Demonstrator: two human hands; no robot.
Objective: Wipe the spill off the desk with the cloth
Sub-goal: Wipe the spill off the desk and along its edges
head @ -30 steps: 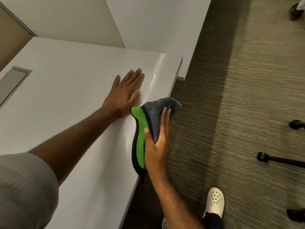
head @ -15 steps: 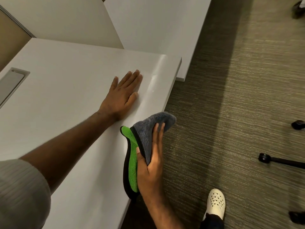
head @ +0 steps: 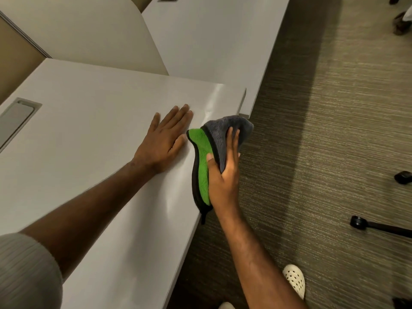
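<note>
Left hand [head: 163, 142] spread flat on white worktop [head: 89, 134]; right hand [head: 224, 172] gripping grey-green cloth [head: 219, 139] at worktop's edge.

Views: we have one, a wide-angle camera worn on the head.
Facing: we look forward and steeply down along both bare forearms.
Nearness: close; the flat white laminate worktop [head: 93, 134] fills the left and centre, within arm's reach.
Right side: we see the grey-brown ribbed carpet floor [head: 323, 134] beside the worktop's edge.
Bottom edge: our own white perforated clog [head: 294, 281] shows, so we look almost straight down there.
Shared area: no second view.
</note>
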